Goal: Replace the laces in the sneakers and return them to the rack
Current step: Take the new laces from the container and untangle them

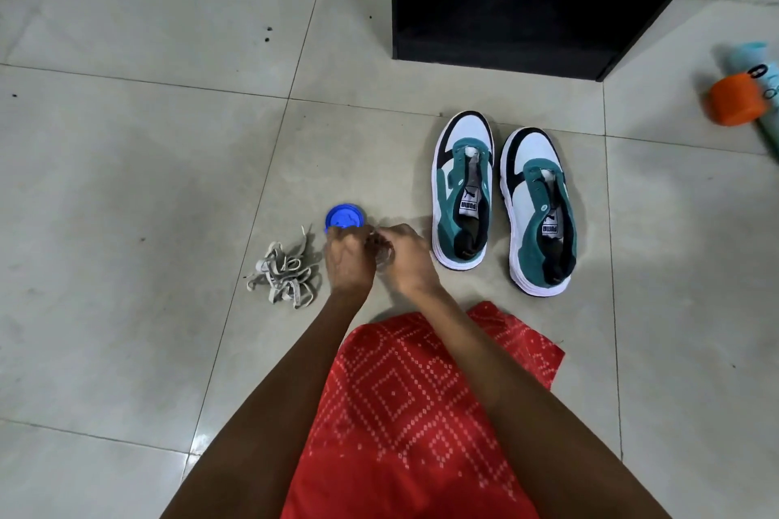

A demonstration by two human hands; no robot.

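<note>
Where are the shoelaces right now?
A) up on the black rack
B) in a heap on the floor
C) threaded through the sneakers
B: the laces lie in a tangled heap on the floor, and the sneakers have none in them.

Clear item (384, 259): mostly hidden between left hand (350, 261) and right hand (411, 259); kind untellable. Blue lid (343, 217): near edge covered. Black rack (527, 13): top cut off. Orange-and-teal object (735, 99): blurred, cropped at right.

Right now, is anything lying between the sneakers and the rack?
Nothing visible. Only bare floor tile lies between the sneakers and the black rack; the laces and blue lid lie well off to the side.
</note>
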